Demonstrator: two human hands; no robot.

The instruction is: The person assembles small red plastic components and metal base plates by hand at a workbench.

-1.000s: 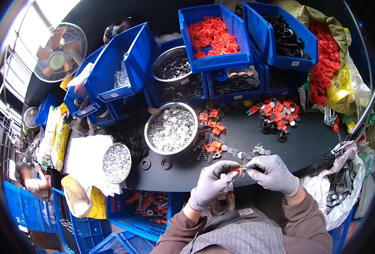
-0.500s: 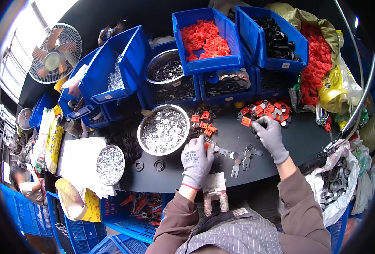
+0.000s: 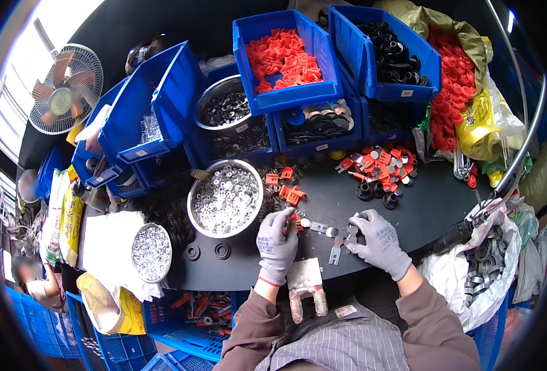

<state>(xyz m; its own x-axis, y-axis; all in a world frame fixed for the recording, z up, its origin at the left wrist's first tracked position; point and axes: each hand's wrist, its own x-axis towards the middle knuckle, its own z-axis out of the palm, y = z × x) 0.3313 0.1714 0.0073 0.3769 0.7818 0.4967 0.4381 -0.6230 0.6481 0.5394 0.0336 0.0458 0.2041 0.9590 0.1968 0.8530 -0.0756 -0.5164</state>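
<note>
Both of my hands wear grey gloves. My left hand [image 3: 276,247] is closed at the table's near edge, its fingertips on a small red plastic clip [image 3: 294,221] that they partly cover. My right hand [image 3: 381,243] pinches a flat silver metal plate [image 3: 352,234], with thumb and forefinger together. Between the hands lie more metal plates: a long strip [image 3: 318,227] reaching from near the clip, and a notched plate [image 3: 334,255] close to the edge. Several loose red clips [image 3: 292,195] lie just beyond my left hand.
A steel bowl of small metal rings [image 3: 225,198] stands left of my left hand. Black cup-shaped parts [image 3: 364,191] sit before a pile of red-and-silver pieces [image 3: 385,166]. Blue bins [image 3: 289,99] line the back. A white block [image 3: 305,275] juts from the near edge.
My right hand has come down and toward me, from beside the red-and-silver pile to the metal plates. The black cups it covered now show. My left hand remains by the red clip.
</note>
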